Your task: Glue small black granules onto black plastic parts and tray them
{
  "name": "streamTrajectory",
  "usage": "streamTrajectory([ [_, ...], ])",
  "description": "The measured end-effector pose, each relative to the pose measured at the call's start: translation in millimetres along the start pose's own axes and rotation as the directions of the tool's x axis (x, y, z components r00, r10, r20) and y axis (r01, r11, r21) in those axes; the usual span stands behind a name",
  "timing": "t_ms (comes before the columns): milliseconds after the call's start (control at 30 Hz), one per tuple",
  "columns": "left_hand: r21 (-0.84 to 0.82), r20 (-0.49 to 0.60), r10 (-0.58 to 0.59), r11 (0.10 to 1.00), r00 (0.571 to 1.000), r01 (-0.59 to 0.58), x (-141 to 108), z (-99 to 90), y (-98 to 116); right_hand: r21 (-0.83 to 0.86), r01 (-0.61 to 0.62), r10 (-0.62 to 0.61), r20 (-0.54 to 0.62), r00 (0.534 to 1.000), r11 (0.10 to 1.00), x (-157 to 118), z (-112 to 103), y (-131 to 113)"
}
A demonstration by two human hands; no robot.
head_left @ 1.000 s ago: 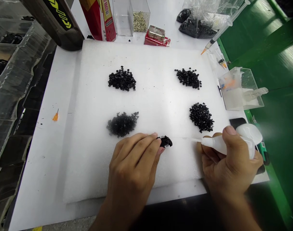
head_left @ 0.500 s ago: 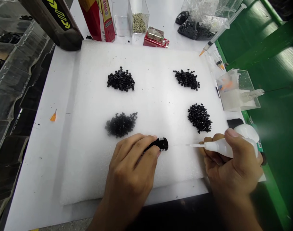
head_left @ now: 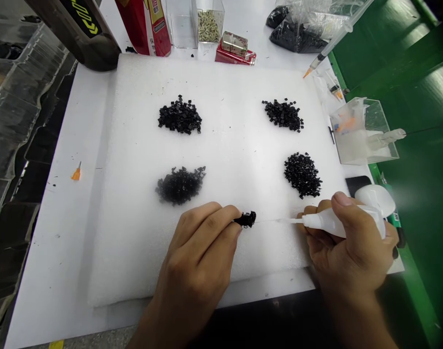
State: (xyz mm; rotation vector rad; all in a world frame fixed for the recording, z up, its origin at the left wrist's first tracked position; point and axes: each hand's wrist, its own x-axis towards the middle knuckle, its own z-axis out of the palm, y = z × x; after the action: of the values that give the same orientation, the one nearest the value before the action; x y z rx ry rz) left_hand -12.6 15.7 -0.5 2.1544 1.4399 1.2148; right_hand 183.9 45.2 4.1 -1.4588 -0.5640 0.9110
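Observation:
My left hand pinches a small black part above the front of a white foam sheet. My fingers cover much of that part. Closed round a white squeeze bottle is my right hand, with the thumb on top. The bottle's thin nozzle points left toward the black part, a gap apart. Black pieces lie on the foam in piles: back left, front left, back right and front right.
Along the back stand a dark bottle, a red carton, a clear box of pale grains and a red box. A syringe and a clear bin are at right. An orange needle tip lies left.
The black part has turned between my left fingers and shows a different, rougher side. My right hand and the bottle have shifted slightly left. The view has moved a little.

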Motion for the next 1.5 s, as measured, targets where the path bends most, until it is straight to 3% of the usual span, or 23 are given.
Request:
streamTrajectory([
  [333, 0.010, 0.000, 0.005, 1.000, 1.000, -0.005, -2.2, -0.3, 0.1, -0.016, 0.067, -0.065, 0.095, 0.993, 0.998, -3.8, 3.4, -2.5],
  [733, 0.014, 0.005, -0.006, 1.000, 1.000, 0.006, -1.3, -0.3, -0.3, -0.016, 0.104, -0.101, 0.125, 0.987, 0.994, -3.4, 2.5, -1.7],
  [1500, 0.015, 0.004, -0.012, 1.000, 1.000, 0.012, -0.6, -0.5, 0.7, -0.029, 0.114, -0.111, 0.104, 0.988, 0.993, -1.5, 2.1, -1.4],
])
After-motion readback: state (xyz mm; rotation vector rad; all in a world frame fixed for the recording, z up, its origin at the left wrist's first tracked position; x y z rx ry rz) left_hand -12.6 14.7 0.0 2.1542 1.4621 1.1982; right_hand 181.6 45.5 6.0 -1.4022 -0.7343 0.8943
